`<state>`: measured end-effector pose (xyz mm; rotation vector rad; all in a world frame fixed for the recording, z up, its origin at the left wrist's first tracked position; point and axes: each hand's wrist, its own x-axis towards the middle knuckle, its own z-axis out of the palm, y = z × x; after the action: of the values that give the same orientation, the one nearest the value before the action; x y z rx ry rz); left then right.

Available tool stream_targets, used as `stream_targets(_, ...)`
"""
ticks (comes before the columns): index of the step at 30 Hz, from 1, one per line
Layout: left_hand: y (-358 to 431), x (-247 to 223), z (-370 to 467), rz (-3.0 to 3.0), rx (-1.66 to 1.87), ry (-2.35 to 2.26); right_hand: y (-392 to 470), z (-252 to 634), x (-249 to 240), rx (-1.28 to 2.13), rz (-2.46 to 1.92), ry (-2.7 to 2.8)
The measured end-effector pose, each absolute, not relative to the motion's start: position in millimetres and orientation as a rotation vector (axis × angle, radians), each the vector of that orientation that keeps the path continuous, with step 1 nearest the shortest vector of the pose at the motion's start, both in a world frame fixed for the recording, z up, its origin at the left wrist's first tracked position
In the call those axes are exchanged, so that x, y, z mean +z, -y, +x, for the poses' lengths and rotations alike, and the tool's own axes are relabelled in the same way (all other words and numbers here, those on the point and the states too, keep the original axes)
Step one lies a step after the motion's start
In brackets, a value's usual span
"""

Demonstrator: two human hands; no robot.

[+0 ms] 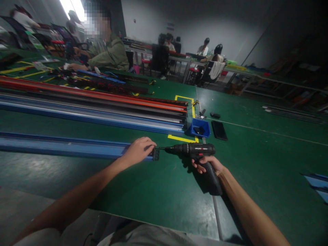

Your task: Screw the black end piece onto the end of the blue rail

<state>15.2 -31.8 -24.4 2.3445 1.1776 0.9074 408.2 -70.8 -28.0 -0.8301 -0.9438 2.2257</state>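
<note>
Toward the near edge of the green table [179, 194], the right hand [214, 163] wraps the drill [202, 149], its bit best kept straight to the end cap [156, 154]; the left hand [137, 151] lies over the blue rail [77, 147], pinching or not, unclear.

Dim room, edges blurred (harsh glare upper left).

On the table [256, 164], I see one rail [64, 147] left of the drill [203, 149]; behind, grouped rails [107, 114], with the bin [205, 132] and flat slab [219, 130] successively rightward.
</note>
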Motion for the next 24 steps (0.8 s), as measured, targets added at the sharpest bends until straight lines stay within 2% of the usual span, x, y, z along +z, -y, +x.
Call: stream_targets(24,28.7,-26.1,14.6,2.280,0.854,-1.229,70.4,402.9,-33.4,2.242,-0.803,0.914)
